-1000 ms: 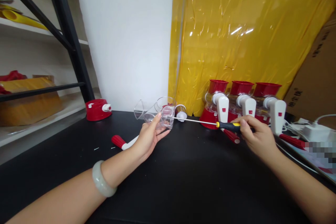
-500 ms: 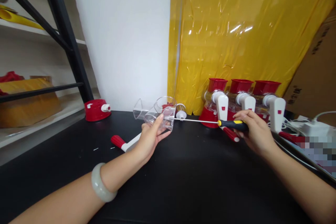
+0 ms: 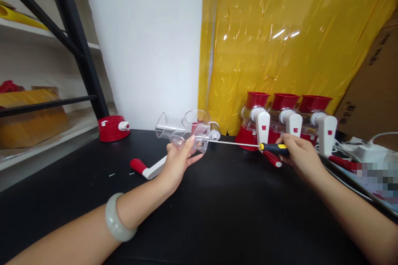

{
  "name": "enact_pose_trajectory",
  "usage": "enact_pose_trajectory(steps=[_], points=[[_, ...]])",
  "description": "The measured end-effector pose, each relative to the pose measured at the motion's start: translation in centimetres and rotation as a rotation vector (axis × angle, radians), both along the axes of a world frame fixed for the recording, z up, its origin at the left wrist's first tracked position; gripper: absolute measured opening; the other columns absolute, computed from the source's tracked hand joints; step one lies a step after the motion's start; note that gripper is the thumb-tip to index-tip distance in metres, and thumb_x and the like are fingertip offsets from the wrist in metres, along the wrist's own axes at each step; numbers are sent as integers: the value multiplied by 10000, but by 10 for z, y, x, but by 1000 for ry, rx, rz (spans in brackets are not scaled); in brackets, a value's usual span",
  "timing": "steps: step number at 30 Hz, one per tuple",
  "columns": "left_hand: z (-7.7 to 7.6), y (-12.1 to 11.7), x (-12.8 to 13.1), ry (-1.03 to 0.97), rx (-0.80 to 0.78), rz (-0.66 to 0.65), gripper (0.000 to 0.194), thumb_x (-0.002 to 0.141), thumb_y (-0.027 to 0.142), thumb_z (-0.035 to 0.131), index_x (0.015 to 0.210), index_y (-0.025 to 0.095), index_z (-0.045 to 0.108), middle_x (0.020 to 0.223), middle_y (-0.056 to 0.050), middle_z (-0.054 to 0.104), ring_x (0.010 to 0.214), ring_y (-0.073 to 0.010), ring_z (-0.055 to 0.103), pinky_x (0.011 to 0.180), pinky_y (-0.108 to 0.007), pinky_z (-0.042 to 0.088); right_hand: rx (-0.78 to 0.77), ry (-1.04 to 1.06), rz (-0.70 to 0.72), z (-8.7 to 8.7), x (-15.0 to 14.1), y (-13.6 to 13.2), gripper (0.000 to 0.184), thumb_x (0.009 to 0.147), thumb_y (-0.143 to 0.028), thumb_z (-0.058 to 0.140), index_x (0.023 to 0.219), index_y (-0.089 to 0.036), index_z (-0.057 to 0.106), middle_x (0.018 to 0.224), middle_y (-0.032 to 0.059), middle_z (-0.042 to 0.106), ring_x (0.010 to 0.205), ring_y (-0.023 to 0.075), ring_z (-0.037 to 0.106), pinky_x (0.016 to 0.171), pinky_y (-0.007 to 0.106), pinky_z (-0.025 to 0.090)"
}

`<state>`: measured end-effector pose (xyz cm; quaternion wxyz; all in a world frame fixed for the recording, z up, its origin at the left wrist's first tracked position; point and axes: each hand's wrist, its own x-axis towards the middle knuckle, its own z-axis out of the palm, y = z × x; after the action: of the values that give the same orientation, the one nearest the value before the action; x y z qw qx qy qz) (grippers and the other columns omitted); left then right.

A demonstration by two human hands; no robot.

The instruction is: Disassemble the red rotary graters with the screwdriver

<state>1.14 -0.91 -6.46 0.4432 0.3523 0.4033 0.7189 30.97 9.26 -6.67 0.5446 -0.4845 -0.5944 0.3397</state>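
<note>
Two hands meet over the counter [image 3: 217, 219], a clear plastic body [image 3: 169, 129] in the left and a screwdriver [image 3: 273, 148] in the right.
Above the counter's far middle, the left hand [image 3: 178, 163] comes in from the near left, forearm slanting forward and right, thumb laid along the clear plastic body and fingers curled partly closed beneath it. The right hand [image 3: 300, 154] angles in from the near right, fingers closed around the screwdriver's handle, its shaft lying nearly level and pointing left to the clear plastic body. Three red-and-white graters [image 3: 293, 124] stand far right, a red base [image 3: 114, 129] far left; a crank handle [image 3: 155, 168] lies just left of the left hand.
</note>
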Motion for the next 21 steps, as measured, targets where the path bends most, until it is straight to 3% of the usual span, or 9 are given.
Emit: enact_pose_trajectory(steps=[6,15,21], points=[[2,1,-1,-5,-8,-14,395,789,376,711,1036,173,478,1178,-130,662,1050,-235,666,858,-445,583,108,-28,-1,-1,2,-1,313,843,-476,539,670,-222,595,521,9,500,447,145,460,391,262,350],[1,1,-3,-48,-63,-45,397,768,401,726,1027,151,557,1025,-117,716,940,-215,697,857,-413,578,290,-265,-62,4,3,-9,292,867,-455,504,710,-225,591,546,2,514,473,153,477,456,289,373],[3,2,-4,-79,-99,-25,397,775,391,722,1045,147,563,1084,-117,701,957,-210,691,867,-408,576,345,-340,-68,4,5,-9,215,848,-384,523,726,-215,576,574,-15,523,507,138,482,485,273,373]])
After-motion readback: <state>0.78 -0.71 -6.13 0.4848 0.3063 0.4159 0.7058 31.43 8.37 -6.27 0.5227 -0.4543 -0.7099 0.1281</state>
